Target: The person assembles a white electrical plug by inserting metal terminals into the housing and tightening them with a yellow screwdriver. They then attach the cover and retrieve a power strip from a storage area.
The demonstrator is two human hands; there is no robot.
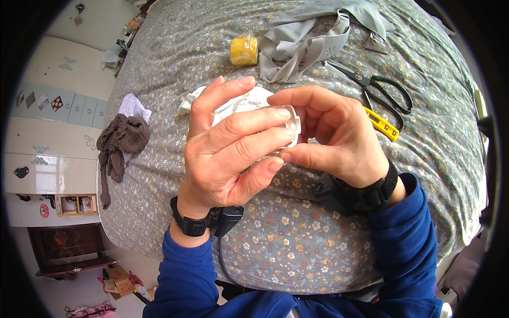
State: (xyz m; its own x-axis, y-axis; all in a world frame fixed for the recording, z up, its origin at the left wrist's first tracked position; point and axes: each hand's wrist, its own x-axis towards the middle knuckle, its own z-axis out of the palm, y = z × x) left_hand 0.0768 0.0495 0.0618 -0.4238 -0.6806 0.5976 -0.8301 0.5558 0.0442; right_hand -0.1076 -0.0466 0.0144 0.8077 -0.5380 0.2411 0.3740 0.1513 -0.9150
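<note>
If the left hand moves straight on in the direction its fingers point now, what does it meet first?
The left hand points right, and its fingers already touch the small white piece held between both hands. Just beyond is the right hand, though depth is unclear.

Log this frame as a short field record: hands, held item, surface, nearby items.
left hand: fingers curled on small clear plastic piece
right hand: pinching the same piece from the other side
under hands: white cloth
surface: floral bedspread
nearby: yellow tape roll, grey garment, black scissors, yellow-handled tool, brown cloth
</note>
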